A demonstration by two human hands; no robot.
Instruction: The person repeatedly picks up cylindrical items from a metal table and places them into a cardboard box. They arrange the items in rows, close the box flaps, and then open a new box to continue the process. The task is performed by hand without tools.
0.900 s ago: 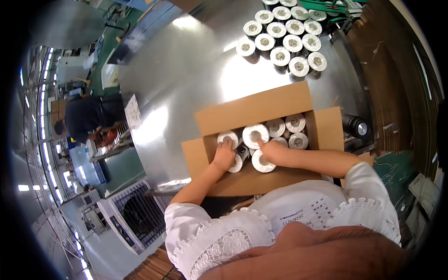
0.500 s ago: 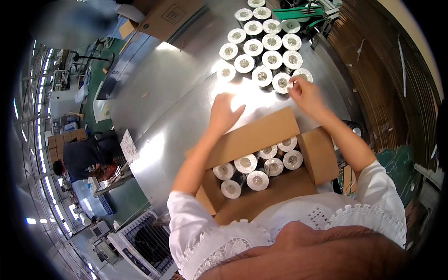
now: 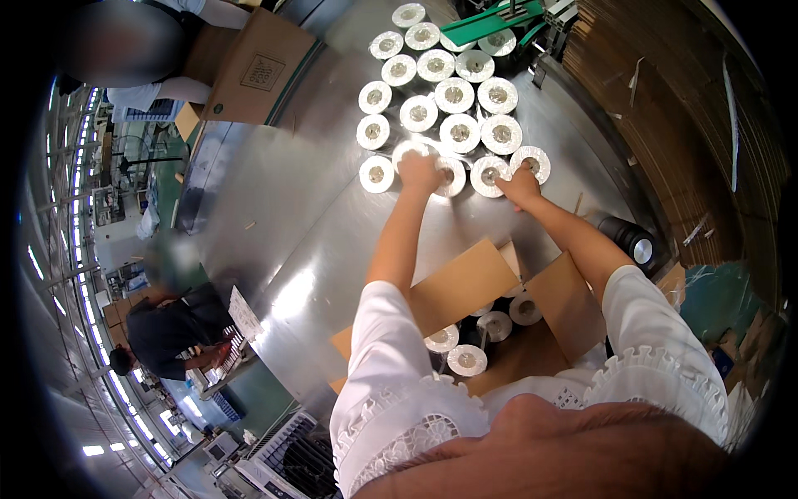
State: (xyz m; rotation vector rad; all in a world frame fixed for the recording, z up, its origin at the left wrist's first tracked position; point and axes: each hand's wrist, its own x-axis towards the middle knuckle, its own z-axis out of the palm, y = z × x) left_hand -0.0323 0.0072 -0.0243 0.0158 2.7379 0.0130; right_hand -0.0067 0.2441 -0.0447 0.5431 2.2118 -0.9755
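Note:
White-ended rolls with hollow cores [image 3: 460, 133] stand upright in rows on the metal table. At the near row, my left hand [image 3: 421, 172] closes over two neighbouring rolls, its fingertips partly hidden and blurred. My right hand [image 3: 522, 188] grips the two rolls at the row's right end, thumb at the core of one roll [image 3: 490, 176] and fingers at the other [image 3: 530, 164]. Nearer to me sits an open cardboard box [image 3: 462, 287], its flaps spread. Several similar rolls [image 3: 467, 360] stand inside it; my left sleeve and a flap hide part of them.
A green bar [image 3: 490, 25] of a machine reaches over the far rolls. Flattened cardboard [image 3: 665, 125] is stacked on the right, near a black cylinder [image 3: 636, 245]. A closed box [image 3: 258, 71] stands far left beside a person; another person [image 3: 174, 333] bends over work at left.
Both hands have moved onto the near-row rolls; my left hand reached forward from bare table. My view has shifted, and my left sleeve now covers part of the box.

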